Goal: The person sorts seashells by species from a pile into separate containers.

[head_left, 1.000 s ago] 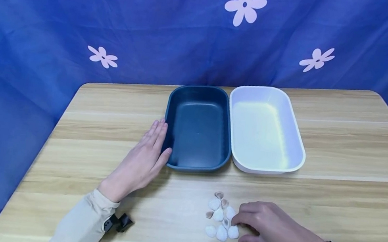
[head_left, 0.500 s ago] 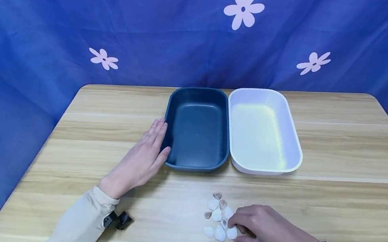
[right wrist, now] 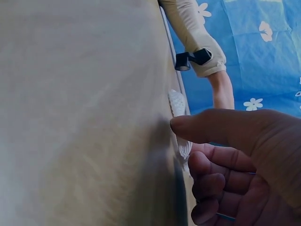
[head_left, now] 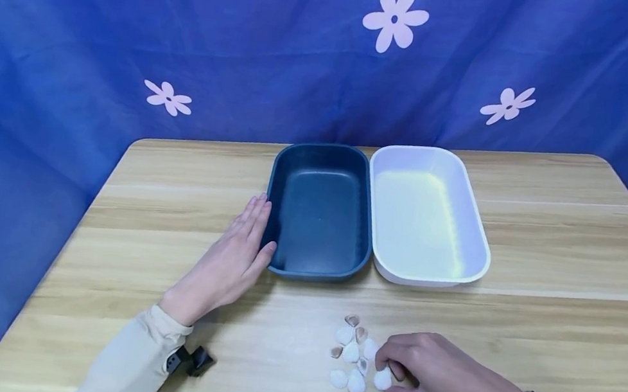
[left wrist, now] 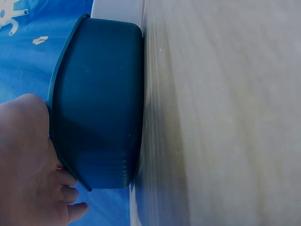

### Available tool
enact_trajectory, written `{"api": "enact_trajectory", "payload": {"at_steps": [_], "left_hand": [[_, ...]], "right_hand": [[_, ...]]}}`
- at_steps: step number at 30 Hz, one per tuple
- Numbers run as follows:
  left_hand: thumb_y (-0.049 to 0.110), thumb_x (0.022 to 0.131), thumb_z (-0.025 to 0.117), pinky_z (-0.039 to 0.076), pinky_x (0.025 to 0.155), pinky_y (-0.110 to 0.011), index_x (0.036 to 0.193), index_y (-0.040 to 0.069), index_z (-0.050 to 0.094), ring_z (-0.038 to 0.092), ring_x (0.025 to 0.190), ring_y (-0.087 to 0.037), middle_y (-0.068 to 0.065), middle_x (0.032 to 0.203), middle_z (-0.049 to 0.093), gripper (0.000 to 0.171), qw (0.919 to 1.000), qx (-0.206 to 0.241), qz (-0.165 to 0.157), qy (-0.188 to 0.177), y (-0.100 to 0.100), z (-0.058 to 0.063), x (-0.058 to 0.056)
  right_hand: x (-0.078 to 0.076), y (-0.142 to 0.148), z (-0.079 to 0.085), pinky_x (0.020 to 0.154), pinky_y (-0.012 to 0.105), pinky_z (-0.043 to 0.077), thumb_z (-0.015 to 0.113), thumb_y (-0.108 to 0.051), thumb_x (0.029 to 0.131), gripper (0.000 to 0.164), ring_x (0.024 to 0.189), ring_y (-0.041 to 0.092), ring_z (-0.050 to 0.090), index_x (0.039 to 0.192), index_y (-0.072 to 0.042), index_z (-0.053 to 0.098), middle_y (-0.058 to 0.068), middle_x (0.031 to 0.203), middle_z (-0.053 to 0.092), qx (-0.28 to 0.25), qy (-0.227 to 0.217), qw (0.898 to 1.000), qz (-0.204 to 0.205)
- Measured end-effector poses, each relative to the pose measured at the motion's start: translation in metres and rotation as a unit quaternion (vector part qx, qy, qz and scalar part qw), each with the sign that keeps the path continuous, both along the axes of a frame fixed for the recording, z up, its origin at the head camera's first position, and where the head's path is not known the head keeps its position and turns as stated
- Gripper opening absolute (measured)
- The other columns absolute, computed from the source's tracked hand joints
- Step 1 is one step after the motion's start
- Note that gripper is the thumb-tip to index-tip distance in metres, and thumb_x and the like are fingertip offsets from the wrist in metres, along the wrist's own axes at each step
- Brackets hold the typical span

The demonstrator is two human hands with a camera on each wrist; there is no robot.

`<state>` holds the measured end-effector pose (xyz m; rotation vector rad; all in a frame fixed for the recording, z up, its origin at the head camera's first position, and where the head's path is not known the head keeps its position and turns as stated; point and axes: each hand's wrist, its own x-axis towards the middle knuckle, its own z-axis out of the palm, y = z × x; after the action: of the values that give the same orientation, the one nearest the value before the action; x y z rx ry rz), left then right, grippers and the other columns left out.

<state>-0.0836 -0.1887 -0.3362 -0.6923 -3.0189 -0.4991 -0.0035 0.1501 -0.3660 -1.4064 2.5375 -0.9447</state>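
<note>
My right hand (head_left: 439,375) is low over the table, its thumb and index finger pinching a ribbed white seashell (head_left: 383,379). In the right wrist view that shell (right wrist: 183,147) shows between thumb and fingers, partly covered by the thumb. Left of it lies a loose group of white seashells (head_left: 356,382) and small brown seashells (head_left: 352,320). My left hand (head_left: 228,257) rests with straight fingers along the left rim of a dark blue tray (head_left: 313,273). From the left wrist, the tray's outer wall (left wrist: 99,103) is visible, with the hand at its rim.
A white tray (head_left: 427,277) stands against the blue one's right side, near the table's back edge. The wooden table (head_left: 564,250) has a blue flowered cloth (head_left: 285,44) hanging behind it. A small black device (head_left: 190,360) is strapped at the left wrist.
The right hand's fingers have closed on the nearest white seashell and drawn it slightly right, apart from the group. The left hand stays at the blue tray's rim.
</note>
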Motion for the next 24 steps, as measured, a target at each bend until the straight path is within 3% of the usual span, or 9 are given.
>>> {"api": "enact_trajectory", "payload": {"at_steps": [6,14,24], "left_hand": [[0.034,0.105,0.030,0.016,0.117,-0.050,0.153,-0.003,0.008,0.004,0.147,-0.031,-0.016,0.161,0.002,0.064,1.0000,0.003,0.000,0.002,-0.001,-0.001,0.001],[0.030,0.105,0.034,0.017,0.117,-0.051,0.153,-0.004,0.009,0.004,0.147,-0.032,-0.017,0.161,0.003,0.063,0.9999,0.013,-0.003,0.009,0.000,-0.004,-0.001],[0.033,0.105,0.033,0.016,0.117,-0.051,0.153,-0.003,0.009,0.005,0.147,-0.032,-0.017,0.161,0.003,0.064,0.9998,0.015,-0.006,0.014,0.000,-0.005,-0.001]], "right_hand": [[-0.004,0.003,0.008,0.059,0.001,0.030,0.080,-0.017,0.072,0.026,0.064,-0.009,0.039,0.088,-0.024,0.061,-0.019,0.075,0.044,-0.008,0.010,1.000,-0.010],[-0.012,0.008,0.008,0.077,0.012,0.043,0.085,-0.021,0.066,0.032,0.086,-0.001,0.054,0.089,-0.026,0.063,-0.017,0.101,0.055,-0.035,0.070,0.997,-0.021],[-0.016,0.008,0.001,0.084,0.025,0.047,0.086,-0.025,0.063,0.035,0.101,0.009,0.057,0.084,-0.029,0.058,-0.010,0.113,0.060,-0.055,0.075,0.995,-0.031]]}}
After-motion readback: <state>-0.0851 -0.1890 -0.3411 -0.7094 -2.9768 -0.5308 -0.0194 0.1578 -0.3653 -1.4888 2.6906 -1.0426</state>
